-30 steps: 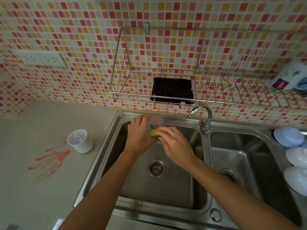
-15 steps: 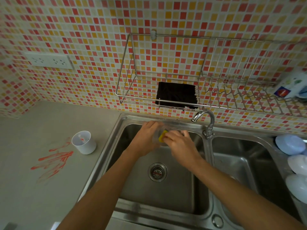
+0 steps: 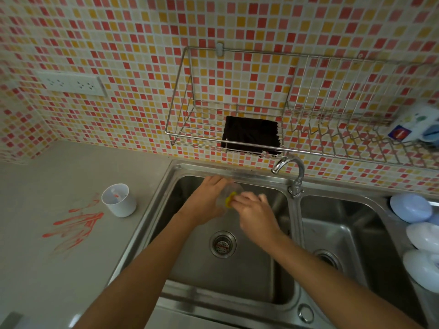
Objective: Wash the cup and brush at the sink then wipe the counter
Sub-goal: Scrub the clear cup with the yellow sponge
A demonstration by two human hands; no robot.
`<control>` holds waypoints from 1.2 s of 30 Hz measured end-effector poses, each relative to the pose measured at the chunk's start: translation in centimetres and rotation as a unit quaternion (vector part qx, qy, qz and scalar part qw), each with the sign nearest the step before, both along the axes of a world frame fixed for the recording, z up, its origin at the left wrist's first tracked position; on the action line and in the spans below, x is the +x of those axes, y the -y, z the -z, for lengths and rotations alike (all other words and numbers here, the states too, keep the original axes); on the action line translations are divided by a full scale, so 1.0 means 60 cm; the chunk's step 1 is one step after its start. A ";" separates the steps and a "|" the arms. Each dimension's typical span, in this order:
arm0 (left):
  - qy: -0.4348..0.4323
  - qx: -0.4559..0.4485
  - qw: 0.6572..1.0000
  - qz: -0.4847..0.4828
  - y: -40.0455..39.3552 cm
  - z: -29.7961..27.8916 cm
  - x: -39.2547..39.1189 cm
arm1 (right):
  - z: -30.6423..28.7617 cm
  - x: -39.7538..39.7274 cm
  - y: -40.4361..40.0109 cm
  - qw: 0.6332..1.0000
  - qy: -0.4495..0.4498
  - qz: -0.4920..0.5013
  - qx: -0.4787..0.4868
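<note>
Over the left basin of the steel sink, my left hand grips a small clear cup, mostly hidden by both hands. My right hand holds a yellow scrubbing piece pressed against the cup. A white cup stands on the grey counter left of the sink, with something small and red inside it. Red smears mark the counter in front of that white cup. A black cloth hangs in the wire rack on the wall.
The tap stands between the two basins, its spout turned left. Several pale blue and white rounded items lie at the sink's right edge. A bottle rests on the rack's right end. A wall socket sits above the counter.
My hands keep working the yellow piece against the clear cup over the left basin, with the right hand shifting a little. The view has tilted slightly upward.
</note>
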State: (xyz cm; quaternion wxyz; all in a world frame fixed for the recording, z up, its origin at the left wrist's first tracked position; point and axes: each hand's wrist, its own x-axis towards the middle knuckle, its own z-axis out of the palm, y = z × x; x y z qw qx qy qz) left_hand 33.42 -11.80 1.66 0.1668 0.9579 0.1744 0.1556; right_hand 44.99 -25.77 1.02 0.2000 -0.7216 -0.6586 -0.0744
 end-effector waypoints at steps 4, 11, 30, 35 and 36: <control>-0.029 -0.011 0.999 -0.008 -0.006 0.014 -0.014 | 0.006 -0.041 0.015 0.946 -0.322 0.036 0.014; -0.050 -0.004 0.999 -0.007 0.017 0.011 -0.007 | 0.009 0.045 0.011 0.991 0.072 -0.099 -0.061; -0.102 -0.054 0.993 -0.025 0.012 -0.002 -0.008 | 0.043 0.027 0.014 0.992 0.073 -0.103 -0.013; -0.066 -0.106 0.990 -0.059 0.025 -0.018 -0.002 | 0.038 0.042 0.012 0.994 0.052 -0.081 0.045; -0.046 -0.103 0.992 -0.064 0.034 -0.019 -0.003 | 0.036 0.042 0.011 0.994 0.045 -0.080 0.055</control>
